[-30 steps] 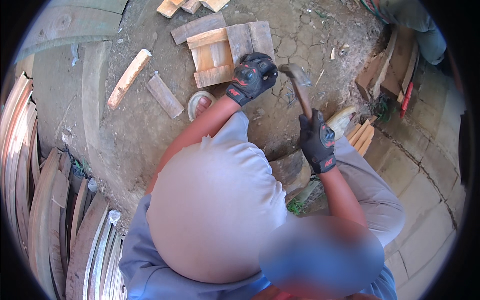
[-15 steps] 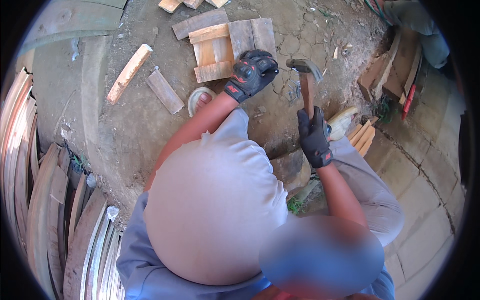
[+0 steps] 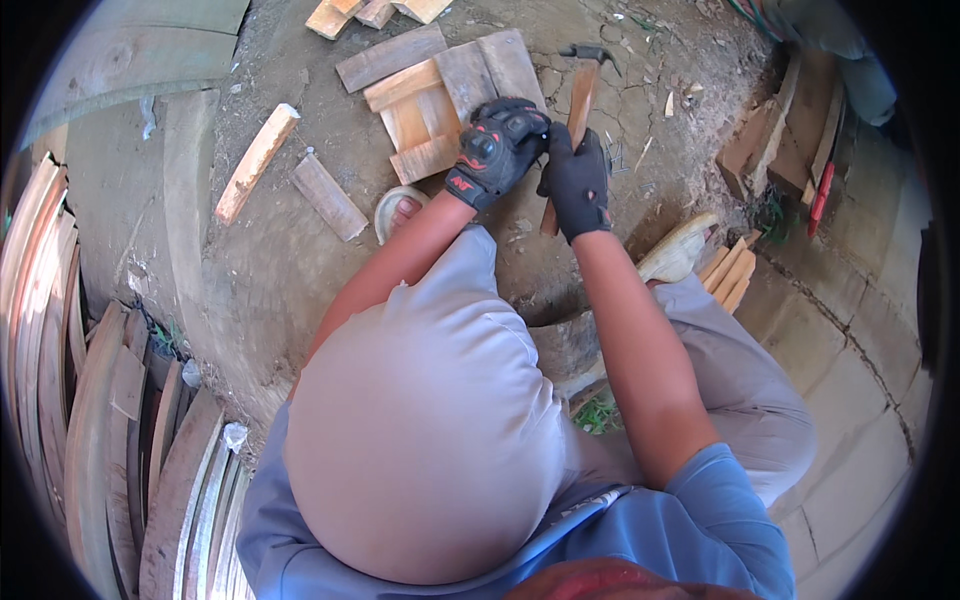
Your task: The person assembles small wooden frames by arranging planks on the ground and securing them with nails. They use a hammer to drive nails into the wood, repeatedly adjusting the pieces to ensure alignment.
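Note:
My left hand (image 3: pixel 495 150), in a black glove with red marks, bends over the right edge of a small panel of short boards (image 3: pixel 425 112) on the ground. Its fingertips are pinched together, and whatever lies between them is too small to name. Close beside it, my right hand (image 3: pixel 578 190), also gloved, is wrapped round the wooden handle of a claw hammer (image 3: pixel 582 98). The hammer head points away from me, and the handle's end sticks out below the hand. Several loose nails (image 3: pixel 616 156) lie on the dirt just right of this hand.
Loose wood pieces (image 3: pixel 330 195) lie to the left, with more offcuts (image 3: pixel 375 12) at the far edge. Stacked planks (image 3: pixel 95 430) line the left side. Wood blocks (image 3: pixel 770 130) and a red tool (image 3: pixel 821 200) are at right, near another person's leg (image 3: pixel 865 85).
My right hand has moved left, up against the left hand, and the hammer has come with it. It now grips higher on the handle. The left hand has stayed nearly in place.

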The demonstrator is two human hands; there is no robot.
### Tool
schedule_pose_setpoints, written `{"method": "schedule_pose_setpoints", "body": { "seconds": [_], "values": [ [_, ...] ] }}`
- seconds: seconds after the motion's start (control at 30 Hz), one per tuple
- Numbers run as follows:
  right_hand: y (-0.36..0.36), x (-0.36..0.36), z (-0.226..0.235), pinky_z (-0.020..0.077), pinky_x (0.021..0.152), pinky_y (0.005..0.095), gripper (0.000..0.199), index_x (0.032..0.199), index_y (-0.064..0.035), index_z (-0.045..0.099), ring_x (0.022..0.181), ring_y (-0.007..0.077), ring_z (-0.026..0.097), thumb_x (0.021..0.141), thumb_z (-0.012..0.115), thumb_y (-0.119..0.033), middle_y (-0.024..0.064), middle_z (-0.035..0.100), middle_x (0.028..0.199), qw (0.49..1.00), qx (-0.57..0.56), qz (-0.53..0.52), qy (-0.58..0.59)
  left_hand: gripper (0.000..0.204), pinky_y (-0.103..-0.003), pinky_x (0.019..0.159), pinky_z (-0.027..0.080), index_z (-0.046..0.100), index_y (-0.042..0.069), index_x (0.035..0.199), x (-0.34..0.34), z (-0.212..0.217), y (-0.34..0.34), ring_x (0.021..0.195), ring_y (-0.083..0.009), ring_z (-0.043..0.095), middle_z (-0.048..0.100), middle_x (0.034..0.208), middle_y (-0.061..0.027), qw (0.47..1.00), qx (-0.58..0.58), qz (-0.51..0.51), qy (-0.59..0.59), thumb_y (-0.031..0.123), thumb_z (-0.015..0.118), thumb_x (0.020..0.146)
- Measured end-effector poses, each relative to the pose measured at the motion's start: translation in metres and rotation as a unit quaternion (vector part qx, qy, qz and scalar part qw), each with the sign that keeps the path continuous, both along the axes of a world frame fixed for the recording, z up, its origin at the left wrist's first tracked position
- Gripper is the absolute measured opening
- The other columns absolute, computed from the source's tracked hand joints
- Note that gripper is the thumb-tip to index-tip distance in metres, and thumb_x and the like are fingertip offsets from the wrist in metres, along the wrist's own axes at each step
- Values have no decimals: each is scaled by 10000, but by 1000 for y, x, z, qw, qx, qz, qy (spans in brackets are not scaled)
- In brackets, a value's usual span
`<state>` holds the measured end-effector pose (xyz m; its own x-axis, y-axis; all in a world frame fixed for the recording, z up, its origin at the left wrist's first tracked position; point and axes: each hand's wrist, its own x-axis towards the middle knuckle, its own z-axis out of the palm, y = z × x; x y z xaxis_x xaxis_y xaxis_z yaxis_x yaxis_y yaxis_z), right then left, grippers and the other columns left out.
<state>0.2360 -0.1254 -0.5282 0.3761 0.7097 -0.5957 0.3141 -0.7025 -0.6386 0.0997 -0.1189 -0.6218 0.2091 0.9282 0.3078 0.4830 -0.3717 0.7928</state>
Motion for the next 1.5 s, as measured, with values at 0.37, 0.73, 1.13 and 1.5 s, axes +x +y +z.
{"method": "schedule_pose_setpoints", "body": {
  "seconds": [0.37, 0.73, 1.13, 1.5],
  "values": [
    [32, 54, 2, 585, 679, 387, 424, 1143, -17, 673, 652, 211, 721, 1062, 639, -432, 101, 808, 911, 998, 26, 59, 26, 98, -477, 985, 551, 815, 158, 945, 12, 6, 73, 1057, -323, 723, 799, 995, -60, 995, 56, 55, 63, 244, 812, 898],
    [-11, 84, 17, 575, 820, 474, 384, 1072, -57, 671, 848, 347, 770, 1079, 629, -438, 106, 794, 842, 988, 28, 139, -66, 111, -472, 950, 536, 800, 133, 825, 20, 22, 84, 1007, -326, 709, 787, 970, -59, 994, -22, 22, 106, 219, 866, 805],
    [63, 46, -5, 555, 870, 488, 772, 1103, 33, 680, 975, 395, 728, 868, 795, -694, 233, 735, 982, 994, -1, 109, -25, 57, -496, 870, 543, 782, 100, 833, 25, 31, 88, 924, -368, 711, 760, 900, -115, 992, 12, 19, 122, 147, 793, 803],
    [70, 39, -10, 456, 458, 320, 377, 963, -75, 601, 486, 114, 522, 963, 861, -348, 2, 574, 686, 992, 22, -22, 123, 499, -495, 1126, 483, 702, 111, 1277, 3, 28, 80, 1284, -379, 633, 707, 1324, -141, 997, -15, -10, 70, 237, 875, 826]
  ]
}}
